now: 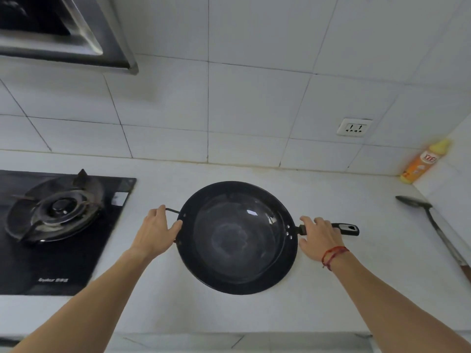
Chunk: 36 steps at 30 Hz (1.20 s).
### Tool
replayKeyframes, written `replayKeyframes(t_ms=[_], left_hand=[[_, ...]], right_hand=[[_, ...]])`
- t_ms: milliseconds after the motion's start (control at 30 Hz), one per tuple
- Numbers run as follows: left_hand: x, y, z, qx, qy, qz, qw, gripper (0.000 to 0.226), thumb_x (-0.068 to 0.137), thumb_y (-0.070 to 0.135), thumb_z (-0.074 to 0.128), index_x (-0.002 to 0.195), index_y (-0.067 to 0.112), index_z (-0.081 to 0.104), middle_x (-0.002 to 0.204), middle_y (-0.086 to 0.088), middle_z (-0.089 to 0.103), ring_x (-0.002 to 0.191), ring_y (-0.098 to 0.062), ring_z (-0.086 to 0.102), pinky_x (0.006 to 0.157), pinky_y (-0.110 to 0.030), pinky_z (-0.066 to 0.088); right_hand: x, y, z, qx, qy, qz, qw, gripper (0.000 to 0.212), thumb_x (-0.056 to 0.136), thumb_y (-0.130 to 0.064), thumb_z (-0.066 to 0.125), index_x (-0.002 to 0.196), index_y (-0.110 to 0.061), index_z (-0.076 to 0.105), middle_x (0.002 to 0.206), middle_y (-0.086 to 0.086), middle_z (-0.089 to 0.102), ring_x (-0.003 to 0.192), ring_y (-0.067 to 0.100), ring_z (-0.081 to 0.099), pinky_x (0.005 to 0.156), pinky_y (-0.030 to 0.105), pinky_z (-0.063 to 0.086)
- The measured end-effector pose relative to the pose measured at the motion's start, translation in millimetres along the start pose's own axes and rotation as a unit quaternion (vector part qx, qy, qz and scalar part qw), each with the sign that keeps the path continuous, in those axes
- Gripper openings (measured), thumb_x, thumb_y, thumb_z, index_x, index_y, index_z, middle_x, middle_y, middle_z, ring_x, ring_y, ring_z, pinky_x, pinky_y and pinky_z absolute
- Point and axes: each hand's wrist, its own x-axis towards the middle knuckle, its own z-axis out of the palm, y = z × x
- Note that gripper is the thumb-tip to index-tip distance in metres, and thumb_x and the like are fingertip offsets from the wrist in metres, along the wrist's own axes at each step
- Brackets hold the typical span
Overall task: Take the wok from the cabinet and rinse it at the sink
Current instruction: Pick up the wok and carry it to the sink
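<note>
A black wok (237, 238) rests on the white countertop (254, 314), its long black handle pointing right and a small loop handle on its left. My left hand (156, 231) is closed around the loop handle and the left rim. My right hand (319, 236) lies over the long handle near the wok's rim, fingers wrapped on it. A red string bracelet circles my right wrist. No sink or cabinet is in view.
A black gas hob (58, 225) with one burner lies to the left, under a range hood (63, 31). A dark spatula (430, 225) lies at the right. An orange detergent bottle (423, 161) stands in the back right corner below a wall socket (353, 127).
</note>
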Motion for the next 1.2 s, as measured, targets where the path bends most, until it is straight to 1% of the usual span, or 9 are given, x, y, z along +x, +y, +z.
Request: replayKeyframes(t_ms=[100,200,400,600,767,867,967,1067,1200], left_hand=[[12.1,1.3,2.4,-0.025,0.015,-0.034,0.999,0.033,0.096,0.037,0.057,0.097,0.007,0.044,0.104,-0.014,0.054,0.086,-0.025,0.049,0.074,-0.033,0.038],[23.1,4.7,7.3,-0.053,0.02,-0.075,0.996,0.032,0.096,0.034,0.056,0.09,0.005,0.044,0.079,-0.006,0.051,0.068,-0.019,0.047,0.059,-0.032,0.035],[47.5,-0.1,21.9,-0.184,0.02,-0.174,0.967,0.021,0.094,0.013,0.041,0.088,-0.003,0.054,0.09,-0.019,0.065,0.078,-0.034,0.062,0.069,-0.043,0.051],[59.4,-1.9,24.7,-0.271,0.031,-0.222,0.936,0.017,0.095,0.004,0.043,0.092,-0.003,0.059,0.08,-0.016,0.057,0.062,-0.028,0.048,0.057,-0.033,0.041],[63.5,0.7,24.5,-0.308,0.037,-0.245,0.919,0.016,0.094,-0.002,0.047,0.085,0.003,0.059,0.067,-0.008,0.045,0.054,-0.023,0.035,0.053,-0.031,0.035],[66.5,-0.6,25.0,-0.315,0.039,-0.255,0.913,0.022,0.092,-0.002,0.05,0.071,0.005,0.047,0.066,-0.007,0.039,0.055,-0.023,0.029,0.052,-0.03,0.029],[67.1,-5.8,26.2,-0.314,0.041,-0.26,0.912,0.024,0.091,-0.004,0.052,0.071,0.007,0.045,0.069,-0.008,0.037,0.056,-0.022,0.027,0.051,-0.03,0.023],[60.5,-9.0,26.3,-0.31,0.052,-0.271,0.91,0.023,0.092,-0.002,0.053,0.07,0.002,0.048,0.069,-0.009,0.042,0.056,-0.024,0.029,0.052,-0.029,0.025],[49.5,-3.9,15.7,-0.326,0.075,-0.26,0.906,0.022,0.092,-0.002,0.054,0.071,0.005,0.047,0.069,-0.009,0.04,0.055,-0.022,0.028,0.052,-0.029,0.024]], right_hand=[[15.9,8.7,0.3,0.009,-0.01,0.009,1.0,0.06,0.089,-0.037,0.053,0.145,-0.025,0.035,0.127,0.008,0.052,0.118,0.027,0.049,0.099,0.041,0.044],[28.3,15.8,0.8,-0.01,-0.022,0.01,1.0,0.065,0.086,-0.038,0.055,0.146,-0.026,0.033,0.13,0.008,0.05,0.12,0.027,0.047,0.101,0.041,0.042],[50.3,26.5,16.4,-0.044,-0.044,-0.014,0.998,0.064,0.084,-0.034,0.058,0.143,-0.024,0.037,0.126,0.008,0.051,0.117,0.026,0.048,0.102,0.037,0.04],[67.4,32.5,33.3,-0.078,-0.066,-0.018,0.995,0.033,0.085,-0.033,0.056,0.117,-0.027,0.058,0.113,0.003,0.055,0.109,0.024,0.05,0.098,0.037,0.04],[73.4,34.4,39.9,-0.114,-0.054,-0.046,0.991,0.026,0.095,-0.042,0.048,0.11,-0.023,0.058,0.106,0.001,0.063,0.103,0.022,0.057,0.093,0.036,0.042],[76.0,36.6,41.1,-0.119,-0.04,-0.06,0.99,0.018,0.095,-0.039,0.049,0.104,-0.024,0.055,0.096,-0.001,0.059,0.096,0.02,0.056,0.09,0.035,0.041],[78.1,38.5,41.7,-0.121,-0.036,-0.073,0.989,0.014,0.095,-0.037,0.049,0.101,-0.025,0.053,0.087,-0.002,0.049,0.087,0.02,0.049,0.088,0.034,0.04],[79.5,38.9,39.7,-0.131,-0.023,-0.083,0.988,0.009,0.094,-0.034,0.049,0.094,-0.026,0.046,0.085,-0.002,0.048,0.081,0.02,0.043,0.082,0.033,0.038],[83.2,38.3,27.7,-0.14,-0.018,-0.089,0.986,0.013,0.091,-0.033,0.049,0.1,-0.025,0.054,0.085,-0.002,0.049,0.081,0.02,0.043,0.083,0.034,0.038]])
